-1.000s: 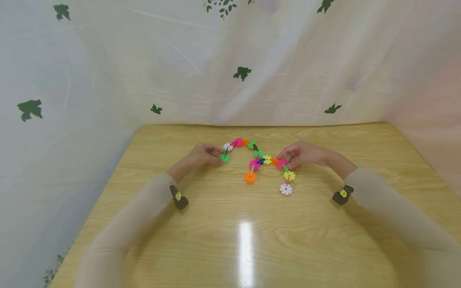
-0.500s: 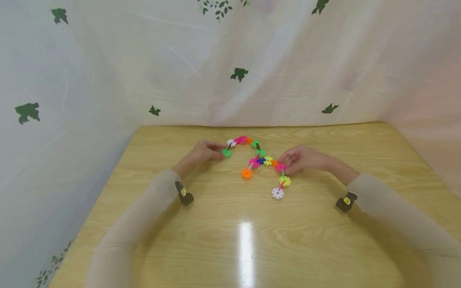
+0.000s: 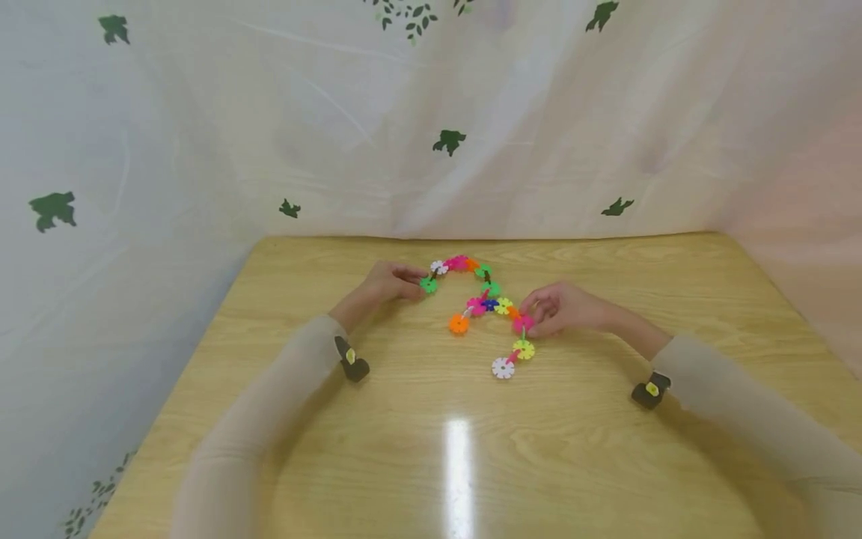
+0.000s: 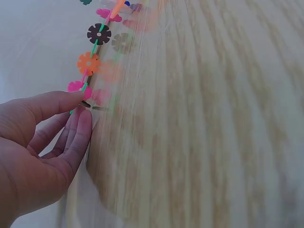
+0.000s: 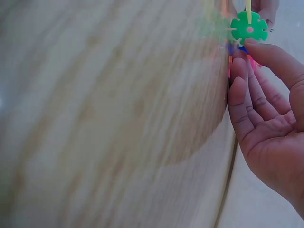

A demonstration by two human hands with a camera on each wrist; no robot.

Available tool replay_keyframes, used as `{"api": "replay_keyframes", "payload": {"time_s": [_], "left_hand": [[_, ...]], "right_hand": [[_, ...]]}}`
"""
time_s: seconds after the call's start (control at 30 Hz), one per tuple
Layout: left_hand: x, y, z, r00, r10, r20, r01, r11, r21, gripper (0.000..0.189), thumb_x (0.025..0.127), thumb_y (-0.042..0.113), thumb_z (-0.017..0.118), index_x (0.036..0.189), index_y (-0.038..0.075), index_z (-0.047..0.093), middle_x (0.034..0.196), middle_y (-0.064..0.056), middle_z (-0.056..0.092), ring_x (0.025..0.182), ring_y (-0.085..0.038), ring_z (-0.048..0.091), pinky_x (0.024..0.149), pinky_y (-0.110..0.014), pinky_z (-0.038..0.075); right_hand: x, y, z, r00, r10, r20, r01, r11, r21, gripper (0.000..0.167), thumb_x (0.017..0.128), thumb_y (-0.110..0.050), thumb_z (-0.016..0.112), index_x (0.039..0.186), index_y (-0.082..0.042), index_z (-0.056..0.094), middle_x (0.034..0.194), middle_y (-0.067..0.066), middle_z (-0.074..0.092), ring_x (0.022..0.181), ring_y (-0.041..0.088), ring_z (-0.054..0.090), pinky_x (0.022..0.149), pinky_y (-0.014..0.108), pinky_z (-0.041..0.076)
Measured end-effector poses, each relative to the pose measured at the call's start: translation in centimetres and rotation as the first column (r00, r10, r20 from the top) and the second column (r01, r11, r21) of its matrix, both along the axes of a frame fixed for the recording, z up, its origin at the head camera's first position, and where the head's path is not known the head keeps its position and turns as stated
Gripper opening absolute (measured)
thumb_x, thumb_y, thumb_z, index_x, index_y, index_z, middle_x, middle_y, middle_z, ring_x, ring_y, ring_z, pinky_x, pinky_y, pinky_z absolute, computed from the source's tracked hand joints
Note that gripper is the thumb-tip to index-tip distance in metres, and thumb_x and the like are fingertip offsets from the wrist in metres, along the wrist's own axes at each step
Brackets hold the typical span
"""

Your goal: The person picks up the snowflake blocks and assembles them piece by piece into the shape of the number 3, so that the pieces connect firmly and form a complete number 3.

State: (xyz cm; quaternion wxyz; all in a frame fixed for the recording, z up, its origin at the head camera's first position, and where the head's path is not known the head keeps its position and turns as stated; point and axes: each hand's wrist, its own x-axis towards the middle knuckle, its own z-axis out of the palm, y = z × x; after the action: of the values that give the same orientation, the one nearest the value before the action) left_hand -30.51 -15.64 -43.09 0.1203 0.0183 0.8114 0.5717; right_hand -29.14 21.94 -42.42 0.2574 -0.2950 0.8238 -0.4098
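Note:
A chain of linked plastic snowflake discs (image 3: 491,305) in pink, orange, green, yellow, blue and white lies curved across the table. Its upper part arches at the back; an orange disc (image 3: 459,323) branches off toward the front. With thumb and fingertips, my left hand (image 3: 392,283) pinches the chain's left end by the green disc (image 3: 428,284). On the other side, my right hand (image 3: 562,308) pinches the chain near a pink disc (image 3: 522,323). Beyond those fingers, a yellow disc (image 3: 524,349) and a white disc (image 3: 503,367) trail forward. In the right wrist view a green disc (image 5: 249,28) meets the thumb tip.
The wooden table (image 3: 579,457) has a glossy top that reflects a light strip near the front. A pale curtain (image 3: 337,135) with green bird prints hangs behind it and along the sides. Each wrist bears a small black camera (image 3: 650,391).
The right hand has moved slightly toward the front, and the chain's white tail end has swung to the left. My left hand has shifted a little right and back with its end.

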Motion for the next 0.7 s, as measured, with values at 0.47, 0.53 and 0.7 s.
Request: {"api": "replay_keyframes", "payload": {"time_s": [0.47, 0.53, 0.7], "left_hand": [[-1.5, 0.1, 0.0, 0.996, -0.092, -0.019, 0.091, 0.996, -0.021, 0.044, 0.084, 0.006, 0.079, 0.128, 0.007, 0.070, 0.120, -0.013, 0.071, 0.106, -0.018, 0.063, 0.099, -0.030, 0.051], [-1.7, 0.1, 0.1, 0.994, -0.110, -0.011, 0.109, 0.994, -0.015, 0.045, 0.085, 0.006, 0.078, 0.129, 0.007, 0.070, 0.120, -0.012, 0.071, 0.106, -0.018, 0.063, 0.099, -0.030, 0.052], [-2.5, 0.1, 0.0, 0.989, -0.146, 0.001, 0.146, 0.989, -0.010, 0.044, 0.086, 0.007, 0.078, 0.129, 0.008, 0.070, 0.120, -0.011, 0.071, 0.106, -0.018, 0.063, 0.101, -0.032, 0.051]], "right_hand": [[1.0, -1.2, -0.6, 0.996, -0.007, -0.089, 0.007, 1.000, 0.003, 0.034, 0.083, -0.015, 0.084, 0.111, -0.005, 0.068, 0.086, 0.007, 0.073, 0.074, 0.017, 0.067, 0.068, 0.025, 0.058], [1.2, -1.4, -0.6, 0.995, -0.004, -0.100, 0.005, 1.000, 0.001, 0.033, 0.083, -0.015, 0.084, 0.110, -0.005, 0.068, 0.085, 0.007, 0.073, 0.073, 0.017, 0.067, 0.067, 0.025, 0.057], [1.6, -1.8, -0.6, 0.992, 0.012, -0.128, -0.016, 1.000, -0.025, 0.031, 0.082, -0.011, 0.084, 0.105, -0.002, 0.066, 0.082, 0.009, 0.072, 0.069, 0.014, 0.065, 0.063, 0.023, 0.055]]}}
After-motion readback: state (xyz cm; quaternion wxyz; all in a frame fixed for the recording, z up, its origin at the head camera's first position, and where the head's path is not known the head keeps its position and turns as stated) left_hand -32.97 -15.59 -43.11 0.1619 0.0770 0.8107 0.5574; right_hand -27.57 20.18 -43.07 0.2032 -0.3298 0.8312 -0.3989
